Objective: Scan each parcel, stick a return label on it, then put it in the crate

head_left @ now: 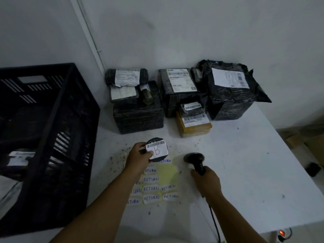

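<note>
My left hand (pixel 139 159) holds a small round black parcel (pixel 157 142) above the table, its white barcode label marked "B" facing up. My right hand (pixel 206 179) grips the handle of a black barcode scanner (pixel 194 159), whose head points toward the round parcel from the right. Beneath both lies a yellow sheet (pixel 167 174) with several white "RETURN" labels (pixel 151 188). A black slatted crate (pixel 45 137) stands at the left, with a labelled parcel (pixel 18 157) dimly visible inside.
Several black-wrapped parcels (pixel 138 118) and one yellow parcel (pixel 192 127) are stacked at the back of the white table (pixel 245 181) against the wall. The scanner cable (pixel 214 223) runs off the front edge. The table's right edge drops to the floor.
</note>
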`<state>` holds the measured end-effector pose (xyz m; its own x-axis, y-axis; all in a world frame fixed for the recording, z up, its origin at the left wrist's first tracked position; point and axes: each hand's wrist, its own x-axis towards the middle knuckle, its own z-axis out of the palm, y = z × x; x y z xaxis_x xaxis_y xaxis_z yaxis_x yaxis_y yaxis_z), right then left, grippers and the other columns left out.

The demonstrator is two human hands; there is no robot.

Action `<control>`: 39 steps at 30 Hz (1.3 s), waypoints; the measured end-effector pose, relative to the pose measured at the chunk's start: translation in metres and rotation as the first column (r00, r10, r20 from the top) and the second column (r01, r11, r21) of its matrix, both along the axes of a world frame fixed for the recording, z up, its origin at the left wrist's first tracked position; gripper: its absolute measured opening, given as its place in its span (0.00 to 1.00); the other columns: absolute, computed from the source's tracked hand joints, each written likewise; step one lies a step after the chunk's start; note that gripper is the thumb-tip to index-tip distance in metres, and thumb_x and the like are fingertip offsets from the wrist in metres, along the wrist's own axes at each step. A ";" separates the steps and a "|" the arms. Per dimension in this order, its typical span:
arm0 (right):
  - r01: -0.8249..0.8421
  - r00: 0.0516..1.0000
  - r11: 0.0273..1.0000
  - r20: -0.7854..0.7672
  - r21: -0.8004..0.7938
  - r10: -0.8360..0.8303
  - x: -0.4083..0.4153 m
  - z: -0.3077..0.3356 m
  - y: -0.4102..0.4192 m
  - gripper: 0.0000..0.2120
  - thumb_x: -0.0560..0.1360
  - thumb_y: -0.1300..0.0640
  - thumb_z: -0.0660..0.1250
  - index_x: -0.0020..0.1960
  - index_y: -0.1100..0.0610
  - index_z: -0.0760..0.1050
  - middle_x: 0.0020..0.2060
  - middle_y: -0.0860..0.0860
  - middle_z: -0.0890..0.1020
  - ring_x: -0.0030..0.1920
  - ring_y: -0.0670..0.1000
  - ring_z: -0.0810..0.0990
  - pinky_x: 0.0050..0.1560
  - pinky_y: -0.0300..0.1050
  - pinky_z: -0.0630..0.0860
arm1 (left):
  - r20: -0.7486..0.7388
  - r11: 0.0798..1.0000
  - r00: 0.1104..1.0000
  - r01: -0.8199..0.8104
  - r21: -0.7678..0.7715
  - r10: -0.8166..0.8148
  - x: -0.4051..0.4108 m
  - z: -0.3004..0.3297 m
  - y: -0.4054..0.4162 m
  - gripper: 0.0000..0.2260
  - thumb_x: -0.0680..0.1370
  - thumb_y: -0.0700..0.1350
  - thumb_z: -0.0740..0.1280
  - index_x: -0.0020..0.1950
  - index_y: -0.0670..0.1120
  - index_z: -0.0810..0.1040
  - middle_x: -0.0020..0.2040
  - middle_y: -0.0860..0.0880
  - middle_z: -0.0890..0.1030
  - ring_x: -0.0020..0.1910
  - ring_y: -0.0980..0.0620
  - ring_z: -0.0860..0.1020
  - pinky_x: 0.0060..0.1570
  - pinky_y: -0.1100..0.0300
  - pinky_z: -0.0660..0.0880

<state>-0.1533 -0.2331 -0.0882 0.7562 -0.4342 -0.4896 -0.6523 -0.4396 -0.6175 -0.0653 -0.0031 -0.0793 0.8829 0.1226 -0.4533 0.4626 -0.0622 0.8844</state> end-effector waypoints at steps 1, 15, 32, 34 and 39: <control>-0.010 0.999 0.998 0.032 0.056 0.008 -0.001 0.005 0.005 0.11 0.75 0.46 0.68 0.43 0.54 0.75 0.35 0.51 0.81 0.33 0.50 0.79 0.35 0.46 0.78 | 0.006 1.000 1.000 -0.007 -0.010 0.008 0.000 0.000 0.003 0.15 0.77 0.35 0.68 0.57 0.54 0.74 0.59 0.47 0.80 0.55 0.46 0.80 0.53 0.45 0.81; -0.258 0.937 0.923 0.307 0.285 0.167 -0.016 0.091 0.066 0.05 0.74 0.48 0.71 0.45 0.48 0.76 0.41 0.46 0.83 0.38 0.45 0.81 0.36 0.32 0.75 | 0.073 0.999 0.996 -0.043 -0.026 0.045 -0.003 0.001 0.029 0.22 0.74 0.39 0.73 0.67 0.47 0.76 0.58 0.51 0.83 0.56 0.50 0.82 0.60 0.45 0.78; -0.305 0.923 0.906 0.327 0.294 0.204 -0.024 0.095 0.068 0.07 0.75 0.50 0.70 0.41 0.50 0.75 0.26 0.41 0.76 0.27 0.39 0.72 0.30 0.32 0.68 | 0.097 0.994 0.995 0.001 0.108 -0.011 -0.004 0.013 0.037 0.15 0.76 0.41 0.72 0.62 0.52 0.79 0.56 0.52 0.83 0.56 0.52 0.81 0.55 0.51 0.80; -0.306 0.922 0.904 0.328 0.299 0.204 -0.025 0.097 0.067 0.07 0.75 0.50 0.70 0.42 0.51 0.75 0.26 0.42 0.76 0.26 0.40 0.71 0.30 0.32 0.68 | 0.090 0.992 0.996 0.003 0.122 -0.015 -0.003 0.014 0.037 0.16 0.76 0.41 0.72 0.63 0.51 0.79 0.57 0.52 0.83 0.56 0.52 0.81 0.54 0.51 0.80; -0.301 0.926 0.903 0.322 0.307 0.199 -0.026 0.099 0.068 0.07 0.75 0.50 0.70 0.42 0.51 0.76 0.27 0.43 0.76 0.26 0.40 0.71 0.29 0.32 0.68 | 0.093 0.994 0.996 -0.024 0.103 0.015 0.000 0.013 0.038 0.16 0.76 0.39 0.72 0.63 0.48 0.79 0.57 0.50 0.83 0.56 0.51 0.81 0.60 0.46 0.78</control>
